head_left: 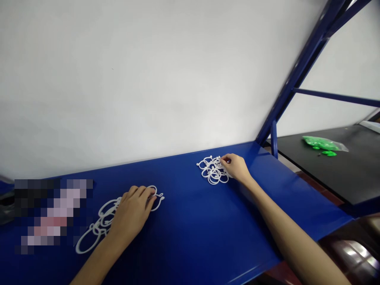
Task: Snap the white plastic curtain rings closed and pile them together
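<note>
My left hand [132,211] lies palm down over a loose pile of white plastic rings [87,240], with its thumb apart from the fingers. Past its fingertips pokes one white ring [160,202] with a small knob at its end; the palm hides part of this pile. Farther back and to the right, a second cluster of white rings [214,177] lies overlapping on the blue tabletop [184,233]. At that cluster's right edge, my right hand [236,166] has thumb and forefinger pinched on a white ring.
Behind the blue top rises a pale wall [148,87]. A blue metal frame [292,79] slants up at the right. Beyond it, a black table [314,170] bears a clear bag of green pieces [322,143]. A pixelated patch [56,213] covers something at left.
</note>
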Tool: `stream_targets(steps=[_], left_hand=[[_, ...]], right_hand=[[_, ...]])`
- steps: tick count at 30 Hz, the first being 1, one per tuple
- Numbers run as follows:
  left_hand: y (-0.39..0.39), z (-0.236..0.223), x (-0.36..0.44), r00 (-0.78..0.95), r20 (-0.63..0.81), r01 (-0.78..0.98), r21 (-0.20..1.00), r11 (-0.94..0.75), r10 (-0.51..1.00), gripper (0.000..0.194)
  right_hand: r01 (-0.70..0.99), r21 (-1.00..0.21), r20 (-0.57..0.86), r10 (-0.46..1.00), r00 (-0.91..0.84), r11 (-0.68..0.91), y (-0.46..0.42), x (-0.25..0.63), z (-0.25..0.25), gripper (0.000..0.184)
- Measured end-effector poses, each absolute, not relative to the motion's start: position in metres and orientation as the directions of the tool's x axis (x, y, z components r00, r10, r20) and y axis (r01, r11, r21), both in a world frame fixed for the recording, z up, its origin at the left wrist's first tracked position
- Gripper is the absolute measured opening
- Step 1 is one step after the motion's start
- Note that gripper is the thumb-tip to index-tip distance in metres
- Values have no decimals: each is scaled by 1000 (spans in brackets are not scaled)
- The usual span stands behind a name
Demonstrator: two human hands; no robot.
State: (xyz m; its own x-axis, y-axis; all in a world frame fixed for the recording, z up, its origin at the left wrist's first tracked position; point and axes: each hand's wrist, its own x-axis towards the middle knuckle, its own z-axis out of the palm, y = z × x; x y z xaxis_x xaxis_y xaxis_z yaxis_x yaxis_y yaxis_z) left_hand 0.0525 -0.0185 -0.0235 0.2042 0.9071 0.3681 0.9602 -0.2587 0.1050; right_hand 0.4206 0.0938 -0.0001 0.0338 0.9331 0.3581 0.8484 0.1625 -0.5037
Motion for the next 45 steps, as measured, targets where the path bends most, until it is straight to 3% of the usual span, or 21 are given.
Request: stream_targets(steps=[9,14,17,20,23,28,32,34,37,40,45], left_hand=[[-22,-16,56,192,463,944,154,-292,865,20],[-30,-3,68,240,638,889,159,-430,732,15],[-40,5,82,328,702,820,120,-559,632,7],[-49,9,97,426,727,736,69,-673,539,10],[-53,9,105,477,732,689,31,-724,486,14],[-54,11,104,521,719,678,-21,-735,460,25],[-54,11,102,527,720,677,-33,-736,452,30],[-55,8,102,484,726,676,44,-736,488,30],[-55,2,105,230,701,717,347,-605,675,16],[-54,-2,109,22,471,676,643,-360,882,19],[-51,-6,111,47,126,504,854,-132,991,29]], right_hand=[[872,-438,474,880,18,218,84,413,12,18],[736,-417,640,747,-178,533,49,376,20,17],[496,-524,586,716,-380,692,19,346,17,14],[278,-723,454,739,-498,632,-4,322,9,19],[158,-852,363,780,-510,500,-13,311,1,19],[99,-908,333,843,-423,408,-12,310,-2,28],[131,-901,322,842,-433,413,-13,310,2,25],[125,-913,309,858,-409,388,-13,310,1,21],[90,-940,281,897,-341,328,-12,311,-1,18],[118,-930,302,906,-296,348,-12,311,-2,16],[209,-834,434,841,-322,510,-16,309,-3,18]])
